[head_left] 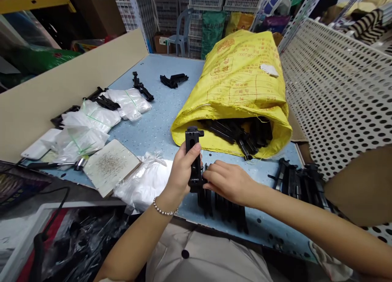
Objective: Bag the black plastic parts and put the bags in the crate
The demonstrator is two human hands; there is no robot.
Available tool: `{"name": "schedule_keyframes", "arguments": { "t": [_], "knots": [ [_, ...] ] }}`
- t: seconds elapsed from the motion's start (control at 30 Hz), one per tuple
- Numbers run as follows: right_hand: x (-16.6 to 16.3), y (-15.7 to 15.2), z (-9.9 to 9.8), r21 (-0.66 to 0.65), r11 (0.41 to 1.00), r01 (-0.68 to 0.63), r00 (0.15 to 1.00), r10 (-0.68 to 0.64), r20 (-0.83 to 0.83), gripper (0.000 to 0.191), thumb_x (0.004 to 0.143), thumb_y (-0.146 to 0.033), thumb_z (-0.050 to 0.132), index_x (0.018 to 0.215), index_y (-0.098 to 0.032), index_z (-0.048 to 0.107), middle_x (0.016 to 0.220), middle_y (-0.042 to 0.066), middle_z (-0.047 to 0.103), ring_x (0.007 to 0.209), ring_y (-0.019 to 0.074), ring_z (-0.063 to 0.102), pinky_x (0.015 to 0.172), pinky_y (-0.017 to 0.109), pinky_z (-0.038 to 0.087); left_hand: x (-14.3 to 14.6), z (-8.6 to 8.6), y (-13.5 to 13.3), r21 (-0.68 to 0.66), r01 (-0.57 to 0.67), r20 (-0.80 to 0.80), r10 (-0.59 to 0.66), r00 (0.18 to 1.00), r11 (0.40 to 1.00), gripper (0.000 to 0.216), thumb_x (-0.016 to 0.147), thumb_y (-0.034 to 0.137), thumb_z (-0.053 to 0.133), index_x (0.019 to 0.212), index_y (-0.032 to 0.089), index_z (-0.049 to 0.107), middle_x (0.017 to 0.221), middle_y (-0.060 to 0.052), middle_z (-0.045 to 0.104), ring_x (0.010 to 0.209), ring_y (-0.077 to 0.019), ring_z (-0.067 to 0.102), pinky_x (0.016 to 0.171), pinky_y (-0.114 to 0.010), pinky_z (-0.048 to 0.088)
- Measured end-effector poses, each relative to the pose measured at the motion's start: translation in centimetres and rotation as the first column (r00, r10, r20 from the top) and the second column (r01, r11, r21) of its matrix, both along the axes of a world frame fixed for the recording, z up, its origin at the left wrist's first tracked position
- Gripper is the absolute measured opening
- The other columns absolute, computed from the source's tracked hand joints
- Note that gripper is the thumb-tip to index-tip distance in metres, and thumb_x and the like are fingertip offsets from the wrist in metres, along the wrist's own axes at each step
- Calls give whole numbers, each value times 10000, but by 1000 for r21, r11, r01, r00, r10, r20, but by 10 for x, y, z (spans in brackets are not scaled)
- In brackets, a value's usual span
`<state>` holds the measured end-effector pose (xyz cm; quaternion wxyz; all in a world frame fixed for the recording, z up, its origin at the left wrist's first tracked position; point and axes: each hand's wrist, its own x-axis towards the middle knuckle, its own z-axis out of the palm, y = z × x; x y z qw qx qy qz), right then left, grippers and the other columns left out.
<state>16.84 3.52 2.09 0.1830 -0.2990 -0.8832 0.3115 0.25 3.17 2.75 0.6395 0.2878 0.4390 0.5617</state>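
My left hand (181, 167) is wrapped round an upright black plastic clamp (192, 141), its thumb lying along the front. The clamp is long and slotted, with a small knob at its upper right side. At the clamp's lower right, my right hand (228, 180) has its fingers bent and pinched together; whatever sits between the fingertips is hidden. Below both hands, a row of similar black clamps (231, 210) lies at the table's front edge. More black clamps (235, 135) fill the mouth of a yellow woven sack (241, 77) just beyond.
Another group of black clamps (300, 184) lies right. On the left are bundled clear plastic bags (92, 116), a hammer (64, 164), a square board (112, 165) and a white plastic bag (147, 182). A perforated white panel (346, 81) edges the blue table (159, 106).
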Motion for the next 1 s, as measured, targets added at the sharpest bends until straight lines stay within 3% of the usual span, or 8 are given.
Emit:
{"name": "schedule_keyframes", "arguments": {
  "t": [0.07,0.23,0.37,0.43,0.53,0.7,0.87,1.0],
  "knots": [
    [-3,-1,-2,30,999,24,1000,-24,9,419,982,-515,367,869,-174,582,777,68,591,744,172,552,665,296,457,1,-3,0,-9,-25,0,25,1000,1000,369,752,487,719,905,190,564,648,42,505,534,-89,466,517,-216,369],
    [-8,3,-13,-546,837,27,999,-12,31,530,1004,-534,221,881,-157,572,593,-14,534,466,103,458,454,228,385,2,-11,-1,68,-102,-99,108,989,992,335,734,427,755,921,209,583,673,39,534,564,-92,476,526,-209,378],
    [-2,9,-4,-28,999,-25,993,28,115,359,998,-448,371,1021,-164,590,845,69,629,722,164,563,627,287,448,-1,-19,6,-49,-64,87,68,994,997,385,716,457,761,916,189,569,638,52,514,518,-77,476,494,-196,373],
    [0,14,5,285,945,-164,973,107,206,304,1015,-326,344,1018,-169,604,879,93,626,786,186,551,667,313,427,-3,-23,10,-117,-5,178,26,984,993,401,707,455,768,933,187,574,631,53,525,497,-75,488,472,-188,368],
    [0,23,15,402,847,-348,927,247,281,349,1025,-250,274,983,-184,614,834,89,613,781,185,533,651,316,396,-5,-27,15,-254,136,266,-65,962,958,364,725,450,748,910,176,596,616,40,550,465,-83,505,451,-193,386],
    [-12,23,0,-100,984,-144,983,154,101,443,985,-510,373,812,-169,596,777,63,616,721,159,543,621,274,401,-2,-30,13,-204,-4,142,34,989,979,355,743,461,728,876,175,563,618,36,565,471,-84,523,455,-184,405],
    [-27,17,-33,-556,831,23,988,64,137,669,984,-612,136,855,-149,601,631,19,623,496,103,511,510,222,397,-13,-41,5,131,-255,-177,276,945,958,448,728,374,765,1060,216,508,774,34,622,622,-97,618,637,-207,511],
    [-16,65,-42,-8,960,281,877,-253,409,467,988,-527,350,1013,-159,638,943,110,689,853,201,595,689,278,417,-22,-79,-7,11,-172,-223,170,960,985,471,807,408,658,1197,240,454,927,-15,666,800,-174,683,771,-335,547]
  ]
}}
